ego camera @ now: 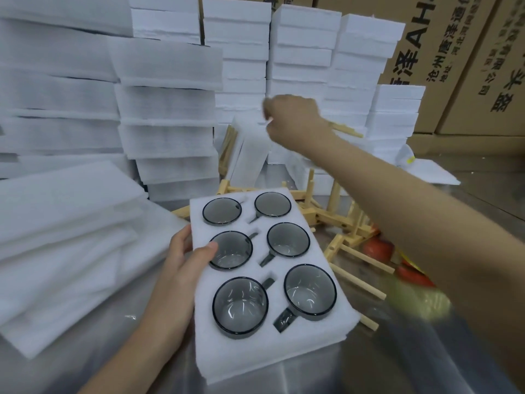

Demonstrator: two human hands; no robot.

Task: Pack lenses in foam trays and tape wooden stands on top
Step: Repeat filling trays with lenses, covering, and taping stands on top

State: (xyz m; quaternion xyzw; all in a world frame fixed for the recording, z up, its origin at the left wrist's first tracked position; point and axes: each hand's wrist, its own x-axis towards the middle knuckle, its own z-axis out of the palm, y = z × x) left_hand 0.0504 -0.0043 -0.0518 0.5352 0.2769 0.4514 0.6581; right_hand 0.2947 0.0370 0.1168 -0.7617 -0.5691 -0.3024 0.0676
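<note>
Foam tray, all six pockets filled with lenses, is pinched at its left edge by the left hand; the right hand, closed around a wooden stand, is raised behind. Laying and taping likely follow.

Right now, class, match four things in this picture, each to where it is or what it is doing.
Things:
1. left hand
2. right hand
3. foam tray
4. cardboard boxes

Places or states:
A. raised toward the white foam stacks
B. filled with six lenses
C. gripping the tray's left edge
D. at the back right

Pairs: 1-C, 2-A, 3-B, 4-D
</note>
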